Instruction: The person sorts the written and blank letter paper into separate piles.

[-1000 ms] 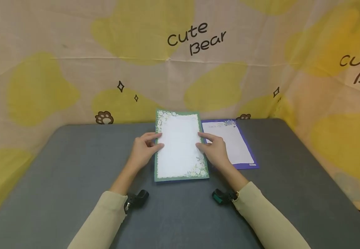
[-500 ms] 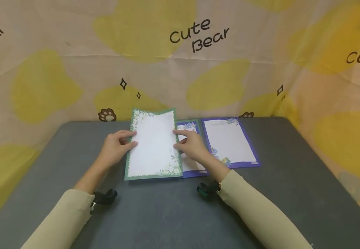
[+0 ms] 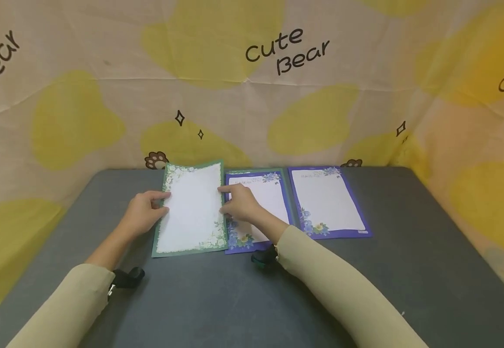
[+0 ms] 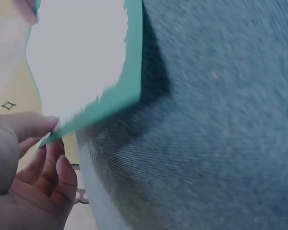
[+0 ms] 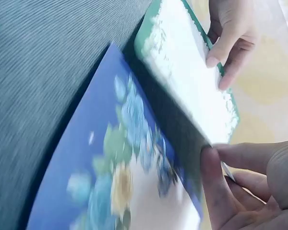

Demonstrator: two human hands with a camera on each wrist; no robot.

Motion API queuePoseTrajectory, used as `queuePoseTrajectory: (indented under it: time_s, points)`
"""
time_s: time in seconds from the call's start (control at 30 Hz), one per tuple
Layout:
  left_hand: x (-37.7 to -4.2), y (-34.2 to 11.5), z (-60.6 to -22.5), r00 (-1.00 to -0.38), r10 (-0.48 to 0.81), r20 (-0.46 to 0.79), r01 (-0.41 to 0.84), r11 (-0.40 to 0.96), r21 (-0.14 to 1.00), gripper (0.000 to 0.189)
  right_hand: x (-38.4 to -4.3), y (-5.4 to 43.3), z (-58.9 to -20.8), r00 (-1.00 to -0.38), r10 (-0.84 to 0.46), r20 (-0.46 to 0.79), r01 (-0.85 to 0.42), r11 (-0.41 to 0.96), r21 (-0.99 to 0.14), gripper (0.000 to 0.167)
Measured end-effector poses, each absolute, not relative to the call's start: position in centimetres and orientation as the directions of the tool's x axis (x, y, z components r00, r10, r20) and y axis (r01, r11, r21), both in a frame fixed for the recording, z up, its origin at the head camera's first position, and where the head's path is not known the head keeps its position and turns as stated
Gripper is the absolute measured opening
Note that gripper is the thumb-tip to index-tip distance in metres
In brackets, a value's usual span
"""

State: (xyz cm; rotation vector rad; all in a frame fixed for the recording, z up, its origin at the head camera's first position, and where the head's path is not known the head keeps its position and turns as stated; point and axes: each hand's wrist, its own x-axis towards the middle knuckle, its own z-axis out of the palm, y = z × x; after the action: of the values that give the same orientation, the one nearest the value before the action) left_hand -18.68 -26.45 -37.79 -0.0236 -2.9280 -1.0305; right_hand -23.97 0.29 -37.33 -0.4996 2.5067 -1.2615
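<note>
Head view: your left hand (image 3: 140, 211) pinches the left edge of the green-bordered sheet (image 3: 193, 210) between thumb and fingers, and your right hand (image 3: 241, 204) pinches its right edge the same way. The sheet spans the gap between your two grips, its top edge sagging slightly; the left wrist view shows its near corner raised, with a shadow on the grey table (image 3: 252, 304) below. Your right wrist passes over the middle blue-bordered sheet (image 3: 274, 212), beneath which a green edge (image 3: 284, 181) shows. Further right lies another blue-bordered sheet (image 3: 328, 200). A patterned cloth (image 3: 217, 104) hangs behind. A second ago, the sheet you hold covered the middle one; you have carried it left, and now that one is mostly uncovered, partly hidden by your right hand.
</note>
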Motion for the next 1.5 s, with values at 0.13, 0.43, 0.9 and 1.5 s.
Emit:
queuePoseTrajectory:
  time_s: [0.13,0.43,0.9,1.5]
  points:
    - [-18.9,-27.0,-38.6,-1.000,-0.007,0.012,0.002,0.780,0.625,0.045,-24.1,-0.6,-37.7,-0.905,-0.395,-0.159,-0.091,0.544,-0.834,0.063]
    - [-19.4,-27.0,-39.4,-1.000,0.018,0.008,0.019,0.807,0.590,0.045,-24.3,-1.1,-38.7,-0.915,-0.377,-0.143,-0.125,0.602,-0.789,0.063]
    - [-19.5,-26.2,-39.7,-0.999,0.011,-0.032,-0.005,0.882,0.471,0.049,-23.5,0.0,-38.8,-0.921,-0.387,0.037,-0.301,0.649,-0.698,0.054]
    - [-20.6,-20.4,-36.7,-0.944,0.329,-0.038,0.279,0.851,0.445,0.073,-22.0,11.0,-37.2,-0.840,-0.522,0.151,-0.464,0.544,-0.699,0.044]
